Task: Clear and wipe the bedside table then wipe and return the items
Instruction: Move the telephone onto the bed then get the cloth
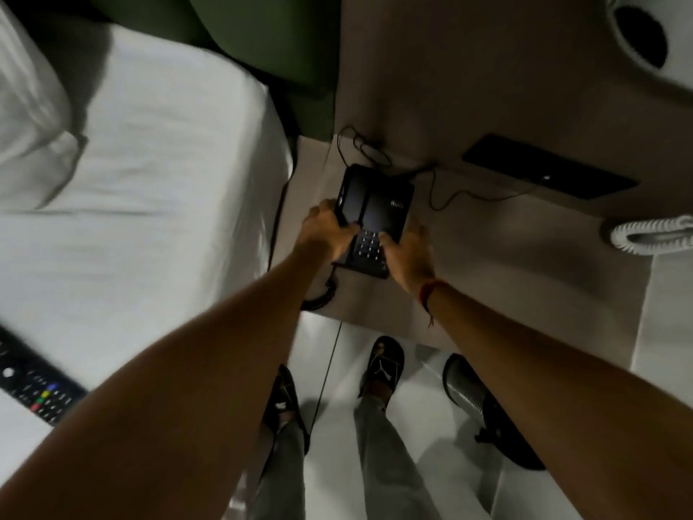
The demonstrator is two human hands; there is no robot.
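A black desk telephone (pixel 375 204) sits at the left end of the beige bedside table (pixel 487 264). My left hand (pixel 326 230) grips its left edge by the handset. On the right edge, beside the keypad, my right hand (pixel 408 253) holds the phone. Its coiled cord (pixel 318 298) hangs off the table's front left corner, and thin black cables (pixel 435 193) run from its back toward the wall. A black remote control (pixel 33 384) lies on the white bed (pixel 150 182) at the lower left.
A flat black panel (pixel 551 167) is against the wall behind the table. A white lamp base (pixel 648 238) stands at the table's right end, its shade (pixel 645 39) above. A dark bin (pixel 468 392) stands on the white floor by my sandalled feet. The green headboard (pixel 262 43) is behind the bed.
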